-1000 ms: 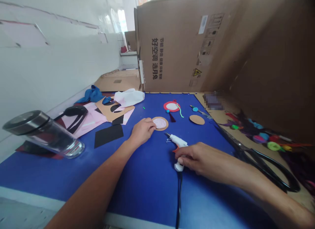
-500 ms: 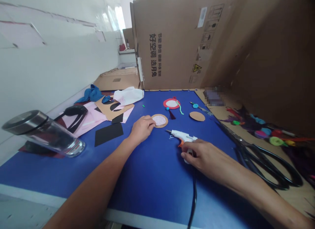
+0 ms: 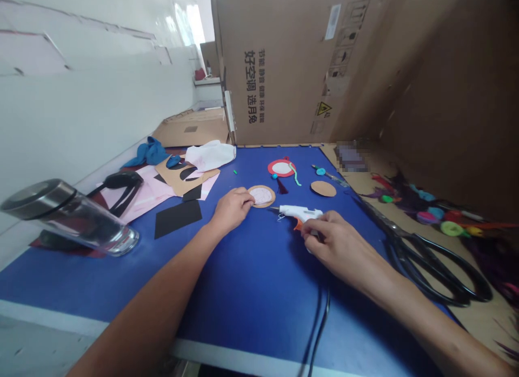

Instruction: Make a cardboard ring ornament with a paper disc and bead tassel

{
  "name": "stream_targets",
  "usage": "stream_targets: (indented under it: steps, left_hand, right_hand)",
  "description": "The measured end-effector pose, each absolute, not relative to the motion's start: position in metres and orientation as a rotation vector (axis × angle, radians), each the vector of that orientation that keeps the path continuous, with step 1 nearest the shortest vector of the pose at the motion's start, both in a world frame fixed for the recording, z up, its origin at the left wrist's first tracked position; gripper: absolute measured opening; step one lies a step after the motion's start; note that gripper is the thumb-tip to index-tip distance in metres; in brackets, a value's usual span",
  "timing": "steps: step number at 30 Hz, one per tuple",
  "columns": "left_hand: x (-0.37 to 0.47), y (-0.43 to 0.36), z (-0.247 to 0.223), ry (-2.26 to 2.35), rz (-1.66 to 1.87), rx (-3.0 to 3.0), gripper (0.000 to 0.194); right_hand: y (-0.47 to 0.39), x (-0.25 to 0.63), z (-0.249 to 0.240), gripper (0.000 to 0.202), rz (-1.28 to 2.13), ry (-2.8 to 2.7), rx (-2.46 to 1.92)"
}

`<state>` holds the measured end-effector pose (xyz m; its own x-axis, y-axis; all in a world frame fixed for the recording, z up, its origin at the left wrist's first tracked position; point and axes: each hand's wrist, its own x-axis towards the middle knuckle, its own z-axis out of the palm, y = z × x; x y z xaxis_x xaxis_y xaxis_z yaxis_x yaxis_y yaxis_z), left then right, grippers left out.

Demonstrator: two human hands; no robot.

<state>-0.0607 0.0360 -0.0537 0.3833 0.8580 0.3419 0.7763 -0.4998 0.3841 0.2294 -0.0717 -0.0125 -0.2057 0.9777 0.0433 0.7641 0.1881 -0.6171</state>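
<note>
My left hand is closed, its thumb and fingertips at the left edge of a round cardboard disc with a pale patterned centre. White with an orange trigger, a hot glue gun is gripped in my right hand. Its nozzle points left, close to the disc's lower right edge. From the handle a black cord runs down over the table's front edge. Behind the disc lie a red ring with a white centre, a dark tassel and a plain cardboard disc.
At left stands a tilted glass bottle, beside black paper and cut scraps. Large black scissors and colourful trimmings lie at right. A tall cardboard box walls off the back of the blue table.
My right hand has raised the glue gun slightly and brought its nozzle nearer the disc. The cord has shifted with it. My left hand stays at the disc's edge.
</note>
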Motion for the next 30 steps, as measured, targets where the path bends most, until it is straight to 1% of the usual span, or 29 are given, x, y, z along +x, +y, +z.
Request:
stream_targets:
  steps: [7, 10, 13, 15, 17, 19, 21, 23, 25, 28, 30]
  left_hand:
    - [-0.06, 0.036, -0.054, 1.523, 0.721, 2.489, 0.022]
    - [-0.063, 0.036, -0.053, 1.546, 0.704, 2.505, 0.023]
    - [-0.066, 0.035, -0.053, 1.553, 0.696, 2.511, 0.025]
    - [-0.067, 0.035, -0.053, 1.562, 0.694, 2.511, 0.025]
    - [-0.067, 0.034, -0.054, 1.569, 0.691, 2.514, 0.025]
    - [-0.067, 0.034, -0.054, 1.57, 0.689, 2.517, 0.025]
    - [-0.067, 0.034, -0.054, 1.573, 0.686, 2.517, 0.025]
    - [-0.067, 0.033, -0.054, 1.579, 0.676, 2.518, 0.025]
    - [-0.068, 0.031, -0.053, 1.58, 0.666, 2.522, 0.025]
    - [-0.069, 0.029, -0.053, 1.577, 0.658, 2.532, 0.026]
    - [-0.07, 0.027, -0.052, 1.579, 0.657, 2.541, 0.026]
  right_hand:
    - [-0.068, 0.231, -0.013, 0.025, 0.696, -1.875, -1.613]
    - [-0.068, 0.229, -0.017, 0.023, 0.797, -1.788, -1.58]
    - [-0.069, 0.223, -0.024, 0.024, 1.001, -1.612, -1.477]
    - [-0.07, 0.217, -0.028, 0.034, 1.187, -1.436, -1.378]
    - [-0.072, 0.209, -0.031, 0.049, 1.345, -1.241, -1.307]
    - [-0.074, 0.201, -0.033, 0.062, 1.45, -1.082, -1.266]
    - [-0.077, 0.194, -0.032, 0.07, 1.511, -0.972, -1.23]
    - [-0.079, 0.189, -0.03, 0.069, 1.554, -0.899, -1.195]
    - [-0.081, 0.187, -0.026, 0.065, 1.612, -0.848, -1.164]
    - [-0.084, 0.186, -0.021, 0.05, 1.694, -0.812, -1.164]
    - [-0.085, 0.187, -0.021, 0.042, 1.692, -0.82, -1.206]
